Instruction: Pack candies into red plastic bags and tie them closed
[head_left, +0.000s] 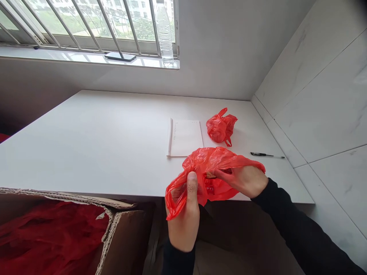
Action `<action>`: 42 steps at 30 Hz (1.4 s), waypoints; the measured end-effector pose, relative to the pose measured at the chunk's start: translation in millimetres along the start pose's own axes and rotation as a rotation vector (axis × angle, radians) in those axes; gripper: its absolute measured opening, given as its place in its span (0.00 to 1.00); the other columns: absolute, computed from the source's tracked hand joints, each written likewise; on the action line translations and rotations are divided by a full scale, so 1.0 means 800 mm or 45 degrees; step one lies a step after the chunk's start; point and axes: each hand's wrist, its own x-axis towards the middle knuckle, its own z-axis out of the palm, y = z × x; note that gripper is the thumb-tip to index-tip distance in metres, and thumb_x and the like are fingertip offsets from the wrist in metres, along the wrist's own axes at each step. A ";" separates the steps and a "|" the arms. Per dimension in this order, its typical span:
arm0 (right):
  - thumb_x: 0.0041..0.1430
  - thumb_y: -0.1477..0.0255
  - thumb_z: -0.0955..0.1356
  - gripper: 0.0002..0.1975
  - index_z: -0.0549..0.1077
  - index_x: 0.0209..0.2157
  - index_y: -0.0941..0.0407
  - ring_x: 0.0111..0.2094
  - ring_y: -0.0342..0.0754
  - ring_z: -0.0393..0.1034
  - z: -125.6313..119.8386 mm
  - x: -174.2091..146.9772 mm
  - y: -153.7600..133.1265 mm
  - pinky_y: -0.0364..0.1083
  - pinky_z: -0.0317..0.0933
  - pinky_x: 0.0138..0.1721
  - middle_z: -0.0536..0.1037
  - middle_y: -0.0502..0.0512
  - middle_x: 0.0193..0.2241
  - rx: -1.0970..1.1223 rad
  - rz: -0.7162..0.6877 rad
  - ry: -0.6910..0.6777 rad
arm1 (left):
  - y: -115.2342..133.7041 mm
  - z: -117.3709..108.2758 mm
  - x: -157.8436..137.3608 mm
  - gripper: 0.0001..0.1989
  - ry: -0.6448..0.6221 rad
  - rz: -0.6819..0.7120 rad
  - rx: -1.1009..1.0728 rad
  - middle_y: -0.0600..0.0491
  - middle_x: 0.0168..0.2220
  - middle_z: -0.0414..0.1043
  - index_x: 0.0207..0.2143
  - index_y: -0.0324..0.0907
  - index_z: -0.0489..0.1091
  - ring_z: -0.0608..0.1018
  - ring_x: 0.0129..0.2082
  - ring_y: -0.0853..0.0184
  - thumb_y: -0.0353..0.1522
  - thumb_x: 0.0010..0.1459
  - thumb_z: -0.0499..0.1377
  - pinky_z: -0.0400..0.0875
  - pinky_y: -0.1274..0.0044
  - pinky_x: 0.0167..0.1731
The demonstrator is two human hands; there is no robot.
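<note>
A thin red plastic bag [205, 160] hangs open at the table's front edge. My left hand [183, 214] grips it by one handle, thumb on top. My right hand [243, 179] reaches into the bag's mouth, with part of the bag draped over its back. Its thumb presses against a small brownish item [210, 175] inside; the other fingers are mostly hidden. Below that, within the bag, shows a red packet [209, 186] with white lettering.
On the white table [114, 145] are a tied red bag [220, 128], a notepad [186, 137] and a black pen [262, 154]. A cardboard box [120, 236] with red material [51, 236] stands at lower left. A plastic bottle [164, 36] and a phone [120, 56] rest on the windowsill.
</note>
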 end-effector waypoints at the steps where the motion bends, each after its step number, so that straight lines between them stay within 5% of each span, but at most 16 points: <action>1: 0.68 0.58 0.63 0.15 0.74 0.36 0.53 0.36 0.51 0.73 0.000 0.001 -0.005 0.48 0.64 0.38 0.78 0.53 0.35 0.035 -0.002 0.034 | 0.000 0.000 0.000 0.18 -0.011 -0.003 -0.002 0.51 0.33 0.81 0.38 0.42 0.81 0.82 0.38 0.60 0.46 0.61 0.61 0.77 0.76 0.38; 7: 0.71 0.58 0.59 0.22 0.71 0.28 0.55 0.30 0.48 0.70 0.018 0.006 -0.016 0.47 0.61 0.35 0.75 0.51 0.27 0.009 -0.103 -0.008 | 0.002 -0.005 0.002 0.18 -0.017 0.023 0.023 0.52 0.31 0.80 0.36 0.41 0.81 0.82 0.35 0.62 0.46 0.61 0.61 0.76 0.77 0.37; 13: 0.68 0.69 0.61 0.11 0.75 0.39 0.56 0.40 0.56 0.72 0.033 0.002 0.003 0.51 0.64 0.42 0.78 0.58 0.40 -0.278 -0.129 -0.061 | -0.001 -0.008 0.004 0.15 -0.020 0.047 0.004 0.51 0.38 0.82 0.40 0.43 0.80 0.82 0.38 0.62 0.44 0.61 0.62 0.76 0.76 0.42; 19: 0.67 0.71 0.62 0.12 0.75 0.35 0.57 0.39 0.56 0.72 0.027 0.000 0.006 0.52 0.63 0.41 0.78 0.59 0.37 -0.343 -0.118 -0.094 | -0.004 -0.006 0.005 0.15 0.002 0.034 -0.013 0.51 0.43 0.82 0.42 0.44 0.80 0.82 0.44 0.60 0.44 0.61 0.62 0.77 0.76 0.44; 28: 0.68 0.65 0.64 0.09 0.75 0.39 0.53 0.31 0.49 0.71 0.024 -0.001 -0.022 0.46 0.56 0.31 0.78 0.51 0.29 -0.002 -0.094 -0.339 | -0.005 -0.008 0.007 0.15 -0.013 0.001 0.012 0.50 0.42 0.82 0.41 0.43 0.81 0.83 0.43 0.60 0.43 0.61 0.62 0.78 0.77 0.42; 35: 0.69 0.66 0.61 0.15 0.71 0.30 0.54 0.25 0.45 0.65 0.036 -0.004 -0.022 0.45 0.54 0.29 0.72 0.49 0.23 0.007 -0.110 -0.139 | -0.007 -0.011 0.005 0.16 0.020 -0.003 0.027 0.50 0.43 0.81 0.42 0.43 0.80 0.82 0.43 0.59 0.43 0.61 0.61 0.77 0.74 0.44; 39: 0.66 0.72 0.57 0.16 0.72 0.29 0.54 0.26 0.48 0.65 0.027 -0.010 -0.018 0.47 0.55 0.28 0.72 0.52 0.25 -0.197 -0.131 0.018 | -0.010 -0.012 0.004 0.14 0.202 -0.045 -0.014 0.52 0.42 0.81 0.42 0.44 0.79 0.79 0.48 0.59 0.42 0.59 0.63 0.73 0.74 0.49; 42: 0.63 0.76 0.56 0.16 0.72 0.27 0.56 0.26 0.49 0.65 0.023 -0.010 -0.018 0.47 0.55 0.27 0.73 0.55 0.26 -0.293 -0.091 0.020 | -0.009 -0.010 0.000 0.12 0.184 -0.085 -0.042 0.54 0.34 0.80 0.35 0.44 0.79 0.79 0.47 0.60 0.43 0.59 0.63 0.72 0.75 0.45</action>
